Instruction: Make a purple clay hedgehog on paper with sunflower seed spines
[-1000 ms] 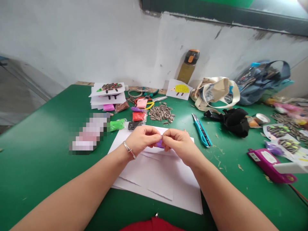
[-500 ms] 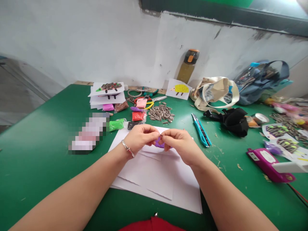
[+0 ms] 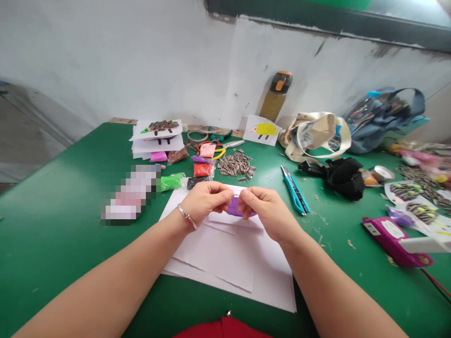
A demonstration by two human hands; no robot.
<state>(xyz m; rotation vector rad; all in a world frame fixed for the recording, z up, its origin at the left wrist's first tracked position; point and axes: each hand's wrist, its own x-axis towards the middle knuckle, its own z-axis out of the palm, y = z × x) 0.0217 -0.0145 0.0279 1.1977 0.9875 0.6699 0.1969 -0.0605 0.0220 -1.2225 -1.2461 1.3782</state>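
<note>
While the left hand (image 3: 214, 199) and right hand (image 3: 262, 204) pinch a thin dark strip (image 3: 236, 195) in midair, one grip per end, probably to hold it straight, a purple shape (image 3: 233, 208) shows just behind, partly hidden, over white paper (image 3: 225, 263). Paper likely protects the counter (image 3: 63, 234). Colored packets (image 3: 203, 170) and striped seeds (image 3: 237, 165) sit beyond, presumably for reach; cutter (image 3: 295, 191) off right, likely clear of the wrists.
</note>
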